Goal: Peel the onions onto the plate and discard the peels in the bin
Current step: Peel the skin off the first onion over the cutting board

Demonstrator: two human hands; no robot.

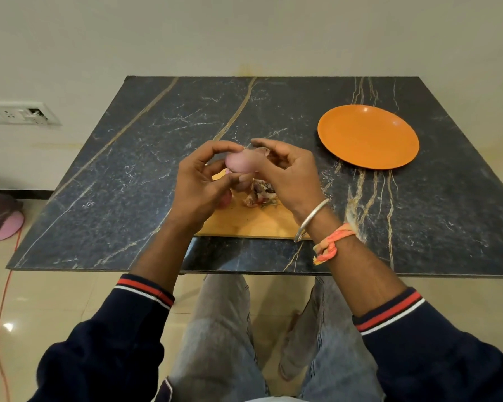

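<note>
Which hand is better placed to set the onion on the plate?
Probably the right hand: the plate lies on its side, and it also grips the onion held by the left hand.

left hand grips onion | right hand pinches onion | forearms converging

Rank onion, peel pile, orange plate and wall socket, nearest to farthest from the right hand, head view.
1. onion: held by right hand.
2. peel pile: just beneath it.
3. orange plate: right, farther back.
4. wall socket: far left.
</note>
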